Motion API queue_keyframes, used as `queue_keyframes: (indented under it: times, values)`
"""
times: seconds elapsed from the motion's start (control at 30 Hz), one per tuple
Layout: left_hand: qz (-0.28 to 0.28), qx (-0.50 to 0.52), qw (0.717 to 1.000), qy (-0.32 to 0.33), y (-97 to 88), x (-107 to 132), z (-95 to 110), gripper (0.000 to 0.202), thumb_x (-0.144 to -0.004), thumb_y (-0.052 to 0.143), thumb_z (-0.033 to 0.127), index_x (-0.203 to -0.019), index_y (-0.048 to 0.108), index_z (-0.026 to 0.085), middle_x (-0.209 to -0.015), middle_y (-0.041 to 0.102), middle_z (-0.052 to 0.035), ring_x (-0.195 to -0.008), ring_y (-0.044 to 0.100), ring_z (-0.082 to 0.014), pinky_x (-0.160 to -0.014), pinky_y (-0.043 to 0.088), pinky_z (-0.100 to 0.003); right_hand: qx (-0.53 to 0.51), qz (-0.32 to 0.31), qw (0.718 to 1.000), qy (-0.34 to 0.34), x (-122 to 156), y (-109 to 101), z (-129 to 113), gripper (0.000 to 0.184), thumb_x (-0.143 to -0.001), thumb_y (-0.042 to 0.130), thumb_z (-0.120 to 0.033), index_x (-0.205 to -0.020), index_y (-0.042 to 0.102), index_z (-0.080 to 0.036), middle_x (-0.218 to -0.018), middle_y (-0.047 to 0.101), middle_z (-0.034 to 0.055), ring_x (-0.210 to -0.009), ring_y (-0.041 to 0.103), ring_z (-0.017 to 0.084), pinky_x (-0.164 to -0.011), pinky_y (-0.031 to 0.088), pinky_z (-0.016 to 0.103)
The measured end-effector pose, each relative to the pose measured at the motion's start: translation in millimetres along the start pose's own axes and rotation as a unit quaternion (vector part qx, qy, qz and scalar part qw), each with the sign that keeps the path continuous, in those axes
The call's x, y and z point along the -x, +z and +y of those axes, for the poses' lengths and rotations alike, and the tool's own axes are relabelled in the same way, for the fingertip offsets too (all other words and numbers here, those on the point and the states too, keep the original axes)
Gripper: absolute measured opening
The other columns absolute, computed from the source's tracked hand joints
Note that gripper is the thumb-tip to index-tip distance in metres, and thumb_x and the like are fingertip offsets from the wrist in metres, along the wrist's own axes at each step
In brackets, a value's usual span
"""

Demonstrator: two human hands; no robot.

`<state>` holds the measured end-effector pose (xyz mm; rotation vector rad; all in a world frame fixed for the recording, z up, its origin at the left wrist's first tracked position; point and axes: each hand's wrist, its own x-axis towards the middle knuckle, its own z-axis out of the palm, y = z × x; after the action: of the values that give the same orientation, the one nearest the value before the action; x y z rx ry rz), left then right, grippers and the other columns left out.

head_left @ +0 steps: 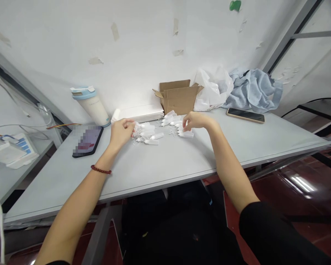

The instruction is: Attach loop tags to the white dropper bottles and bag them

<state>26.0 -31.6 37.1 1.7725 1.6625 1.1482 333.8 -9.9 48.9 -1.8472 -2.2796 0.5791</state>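
Observation:
Small clear plastic bottles (pixel 152 142) with white caps and thin white strings lie in two loose groups on the grey table (pixel 165 165). At the left edge of the left group is my left hand (pixel 123 131), its thumb and fingers pinched together among the caps and strings. What exactly it grips is too small to tell. My right hand (pixel 195 120) reaches down over the right group of bottles (pixel 186 135), fingers bent and closed at the tips. Its fingertips touch the bottles there, and they partly hide what lies between them.
Behind the bottles are a stack of flat white pieces (pixel 140 112), an open cardboard box (pixel 180 99), a white plastic bag (pixel 212 88) and a blue cloth (pixel 251 90). A tumbler (pixel 92 106) and a phone (pixel 88 141) stand left; another phone (pixel 245 115) lies right.

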Motion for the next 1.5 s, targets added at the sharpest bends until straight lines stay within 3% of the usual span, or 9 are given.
queue_keyframes:
  times: [0.13,0.33,0.47,0.63,0.8,0.97,1.5]
  values:
    - [0.037,0.009,0.999,0.023,1.6,1.5,-0.4,0.019,-0.076,0.058,0.027,-0.088,0.068,0.015,-0.053,0.058,0.0038,-0.044,0.053,-0.0123,-0.051,0.042,-0.023,-0.005,-0.075,0.997,0.010,-2.2,4.6,0.1,0.014,-0.060,0.081,-0.026,-0.067,0.071,-0.020,-0.062,0.068,0.0019,-0.065,0.062,0.017,-0.057,0.040,0.026]
    - [0.031,0.030,0.998,0.052,5.1,5.3,0.5,0.017,-0.077,0.057,0.027,-0.086,0.067,0.016,-0.052,0.057,0.0044,-0.043,0.051,-0.0113,-0.050,0.041,-0.023,-0.026,-0.075,0.996,-0.032,-11.6,17.7,-1.3,0.019,-0.049,0.084,-0.018,-0.048,0.065,-0.020,-0.050,0.059,0.0020,-0.056,0.056,0.018,-0.053,0.036,0.030]
    - [0.010,0.026,0.997,0.068,7.7,8.7,1.0,0.020,-0.078,0.057,0.029,-0.089,0.068,0.016,-0.054,0.057,0.0045,-0.043,0.051,-0.0108,-0.050,0.040,-0.022,-0.017,-0.052,0.997,-0.052,-8.6,18.8,-9.4,0.011,-0.051,0.079,-0.019,-0.056,0.069,-0.020,-0.058,0.060,0.0015,-0.059,0.054,0.016,-0.054,0.033,0.029]
    - [-0.017,0.044,0.994,0.101,9.2,12.8,3.1,0.023,-0.079,0.057,0.030,-0.091,0.068,0.014,-0.055,0.056,0.0038,-0.043,0.050,-0.0100,-0.049,0.040,-0.022,-0.139,-0.022,0.980,-0.137,3.4,14.1,-25.2,0.014,-0.063,0.070,-0.031,-0.067,0.068,-0.017,-0.066,0.059,-0.0007,-0.065,0.051,0.013,-0.058,0.033,0.027]
    - [-0.134,0.088,0.982,0.096,10.9,18.7,12.6,0.029,-0.080,0.060,0.038,-0.090,0.069,0.012,-0.057,0.058,0.0020,-0.044,0.050,-0.0098,-0.047,0.039,-0.022,-0.259,-0.024,0.948,-0.184,7.6,21.7,-39.0,0.021,-0.068,0.065,-0.032,-0.081,0.069,-0.015,-0.073,0.062,0.0001,-0.069,0.053,0.013,-0.062,0.038,0.025]
    - [-0.212,0.109,0.970,0.055,14.3,24.5,19.9,0.028,-0.079,0.062,0.041,-0.080,0.069,0.014,-0.059,0.062,-0.0006,-0.045,0.050,-0.0095,-0.045,0.038,-0.022,-0.275,-0.063,0.937,-0.205,9.2,29.0,-50.4,0.018,-0.069,0.064,-0.027,-0.081,0.068,-0.014,-0.068,0.061,-0.0009,-0.066,0.053,0.012,-0.062,0.038,0.025]
    - [-0.238,0.134,0.961,0.043,18.0,24.8,15.9,0.024,-0.075,0.067,0.039,-0.072,0.068,0.014,-0.057,0.059,0.0007,-0.045,0.050,-0.0089,-0.046,0.038,-0.022,-0.245,-0.101,0.941,-0.211,6.8,32.6,-53.8,0.015,-0.068,0.065,-0.024,-0.078,0.067,-0.014,-0.069,0.063,-0.0009,-0.064,0.053,0.012,-0.060,0.039,0.025]
